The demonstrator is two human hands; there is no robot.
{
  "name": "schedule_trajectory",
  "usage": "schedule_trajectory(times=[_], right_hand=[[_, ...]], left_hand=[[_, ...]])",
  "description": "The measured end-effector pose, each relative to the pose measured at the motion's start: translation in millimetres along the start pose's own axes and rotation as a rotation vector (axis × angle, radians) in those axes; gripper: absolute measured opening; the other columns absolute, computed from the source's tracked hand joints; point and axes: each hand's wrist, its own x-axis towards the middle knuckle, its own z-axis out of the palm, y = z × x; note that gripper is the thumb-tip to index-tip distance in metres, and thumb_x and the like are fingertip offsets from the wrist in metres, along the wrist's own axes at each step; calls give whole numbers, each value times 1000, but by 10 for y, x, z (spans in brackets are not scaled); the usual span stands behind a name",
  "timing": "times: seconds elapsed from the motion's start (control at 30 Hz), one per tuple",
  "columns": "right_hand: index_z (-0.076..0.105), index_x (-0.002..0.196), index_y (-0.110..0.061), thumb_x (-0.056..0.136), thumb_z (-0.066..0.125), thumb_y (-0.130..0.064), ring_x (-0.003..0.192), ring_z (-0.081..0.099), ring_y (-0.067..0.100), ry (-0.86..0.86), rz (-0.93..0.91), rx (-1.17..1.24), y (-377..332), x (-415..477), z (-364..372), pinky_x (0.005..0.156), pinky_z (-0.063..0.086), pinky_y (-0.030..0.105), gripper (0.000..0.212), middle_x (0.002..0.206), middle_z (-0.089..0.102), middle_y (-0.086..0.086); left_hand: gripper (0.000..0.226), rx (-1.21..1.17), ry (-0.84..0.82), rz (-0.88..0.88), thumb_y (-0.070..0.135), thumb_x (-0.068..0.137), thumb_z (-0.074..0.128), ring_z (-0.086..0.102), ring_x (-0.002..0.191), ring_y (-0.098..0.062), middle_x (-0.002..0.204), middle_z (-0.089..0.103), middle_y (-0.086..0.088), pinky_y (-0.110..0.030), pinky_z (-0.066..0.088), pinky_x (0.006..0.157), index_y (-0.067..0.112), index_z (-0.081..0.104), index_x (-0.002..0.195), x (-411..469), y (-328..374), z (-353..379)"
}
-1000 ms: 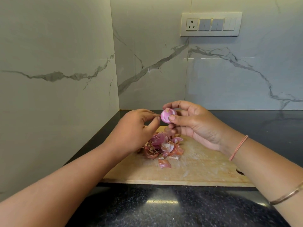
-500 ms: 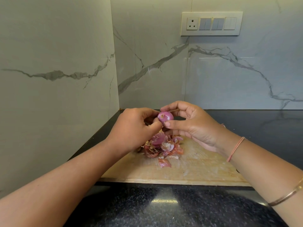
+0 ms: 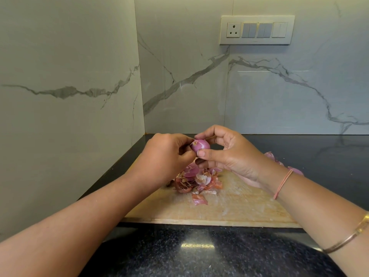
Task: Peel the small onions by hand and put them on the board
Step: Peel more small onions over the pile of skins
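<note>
**A:** Where's the onion (image 3: 200, 146)?

**B:** One, in the air over the board (image 3: 235, 208), towards its 11 o'clock. The right hand (image 3: 229, 154) pinches it between thumb and fingertips. The left hand (image 3: 165, 158) nips the skin flap (image 3: 194, 142) at its 9 o'clock end.

**A:** Risks?

**B:** It looks slick. A hard tug could pop it onto the counter (image 3: 199, 254).

**A:** Counts?

**B:** One peel heap (image 3: 196, 179), and one stray peel (image 3: 199, 199) at its 6 o'clock. I see no peeled onions on the board.

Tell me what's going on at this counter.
A person is peeling a small onion by hand. The right-hand grip holds it between thumb and fingers above the wooden board, while the left-hand grip pinches at its skin-flecked end. A heap of peelings lies on the board below.
</note>
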Motion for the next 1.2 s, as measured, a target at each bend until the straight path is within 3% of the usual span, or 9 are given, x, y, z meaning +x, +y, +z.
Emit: schedule_trajectory(times=[0.1, 0.2, 0.27, 0.37, 0.5, 0.7, 0.9, 1.07, 1.2], right_hand=[[66, 98, -17, 82, 67, 2, 79, 68, 30, -3, 1, -23, 5, 10, -21, 81, 57, 43, 24, 105, 66, 6], [68, 99, -20, 83, 67, 1, 71, 65, 22, -24, -7, -42, 0, 6, -26, 74, 57, 35, 26, 105, 67, 5], [70, 102, -21, 84, 66, 0, 73, 63, 22, -27, -17, -43, 2, 10, -24, 78, 55, 39, 27, 104, 68, 8], [66, 111, -14, 87, 62, 1, 75, 59, 20, -21, -12, 46, -3, 19, -40, 76, 54, 34, 29, 105, 67, 17], [64, 113, -12, 86, 61, -2, 81, 56, 23, -41, 5, 85, 2, 17, -56, 72, 54, 29, 29, 106, 66, 17], [62, 117, -12, 86, 64, -2, 71, 60, 18, -18, -4, 15, 19, 12, -46, 70, 56, 29, 32, 102, 67, 16], [58, 108, -5, 83, 66, -1, 68, 66, 20, -9, -3, 43, -1, 5, -15, 69, 59, 33, 27, 94, 69, 11], [61, 103, -9, 84, 66, -2, 71, 68, 21, 8, -11, -7, 9, 11, -13, 75, 59, 38, 22, 95, 70, 9], [63, 106, -13, 87, 61, 0, 72, 66, 20, -32, -3, -37, 12, 1, -27, 78, 58, 37, 22, 101, 70, 11]], left_hand=[[20, 46, 0, 14, 24, 88, 58, 55, 55, -11, 62, 65, 5, -25, 43, 47, 16, 74, 98, 10, -3, -5], [18, 50, 35, 12, 16, 88, 60, 54, 51, -1, 57, 57, 14, -15, 40, 44, 13, 74, 98, 22, -9, -35], [19, 28, 62, -2, 14, 88, 60, 54, 51, -2, 57, 56, 18, -15, 41, 45, 13, 74, 100, 23, -26, -58], [23, -90, 55, -15, 19, 86, 56, 52, 44, -5, 56, 62, 12, -14, 38, 43, 17, 74, 101, 7, -7, -67], [25, -248, 18, -48, 28, 85, 60, 56, 48, 9, 66, 66, 19, -3, 37, 48, 19, 73, 104, -18, 71, -63], [19, -180, 50, -52, 19, 85, 64, 55, 48, 12, 64, 62, 20, -1, 35, 46, 15, 74, 101, -14, 68, -50], [18, -122, 58, -61, 24, 85, 63, 55, 45, 3, 51, 55, 19, -13, 44, 41, 16, 75, 95, -16, 46, -57], [16, -42, 74, -35, 22, 85, 63, 51, 46, 0, 53, 56, 17, -13, 39, 41, 13, 75, 92, -5, 40, -41], [12, -4, 77, -39, 19, 85, 65, 55, 50, -1, 56, 58, 15, -17, 44, 43, 12, 74, 89, 9, 5, -53]])
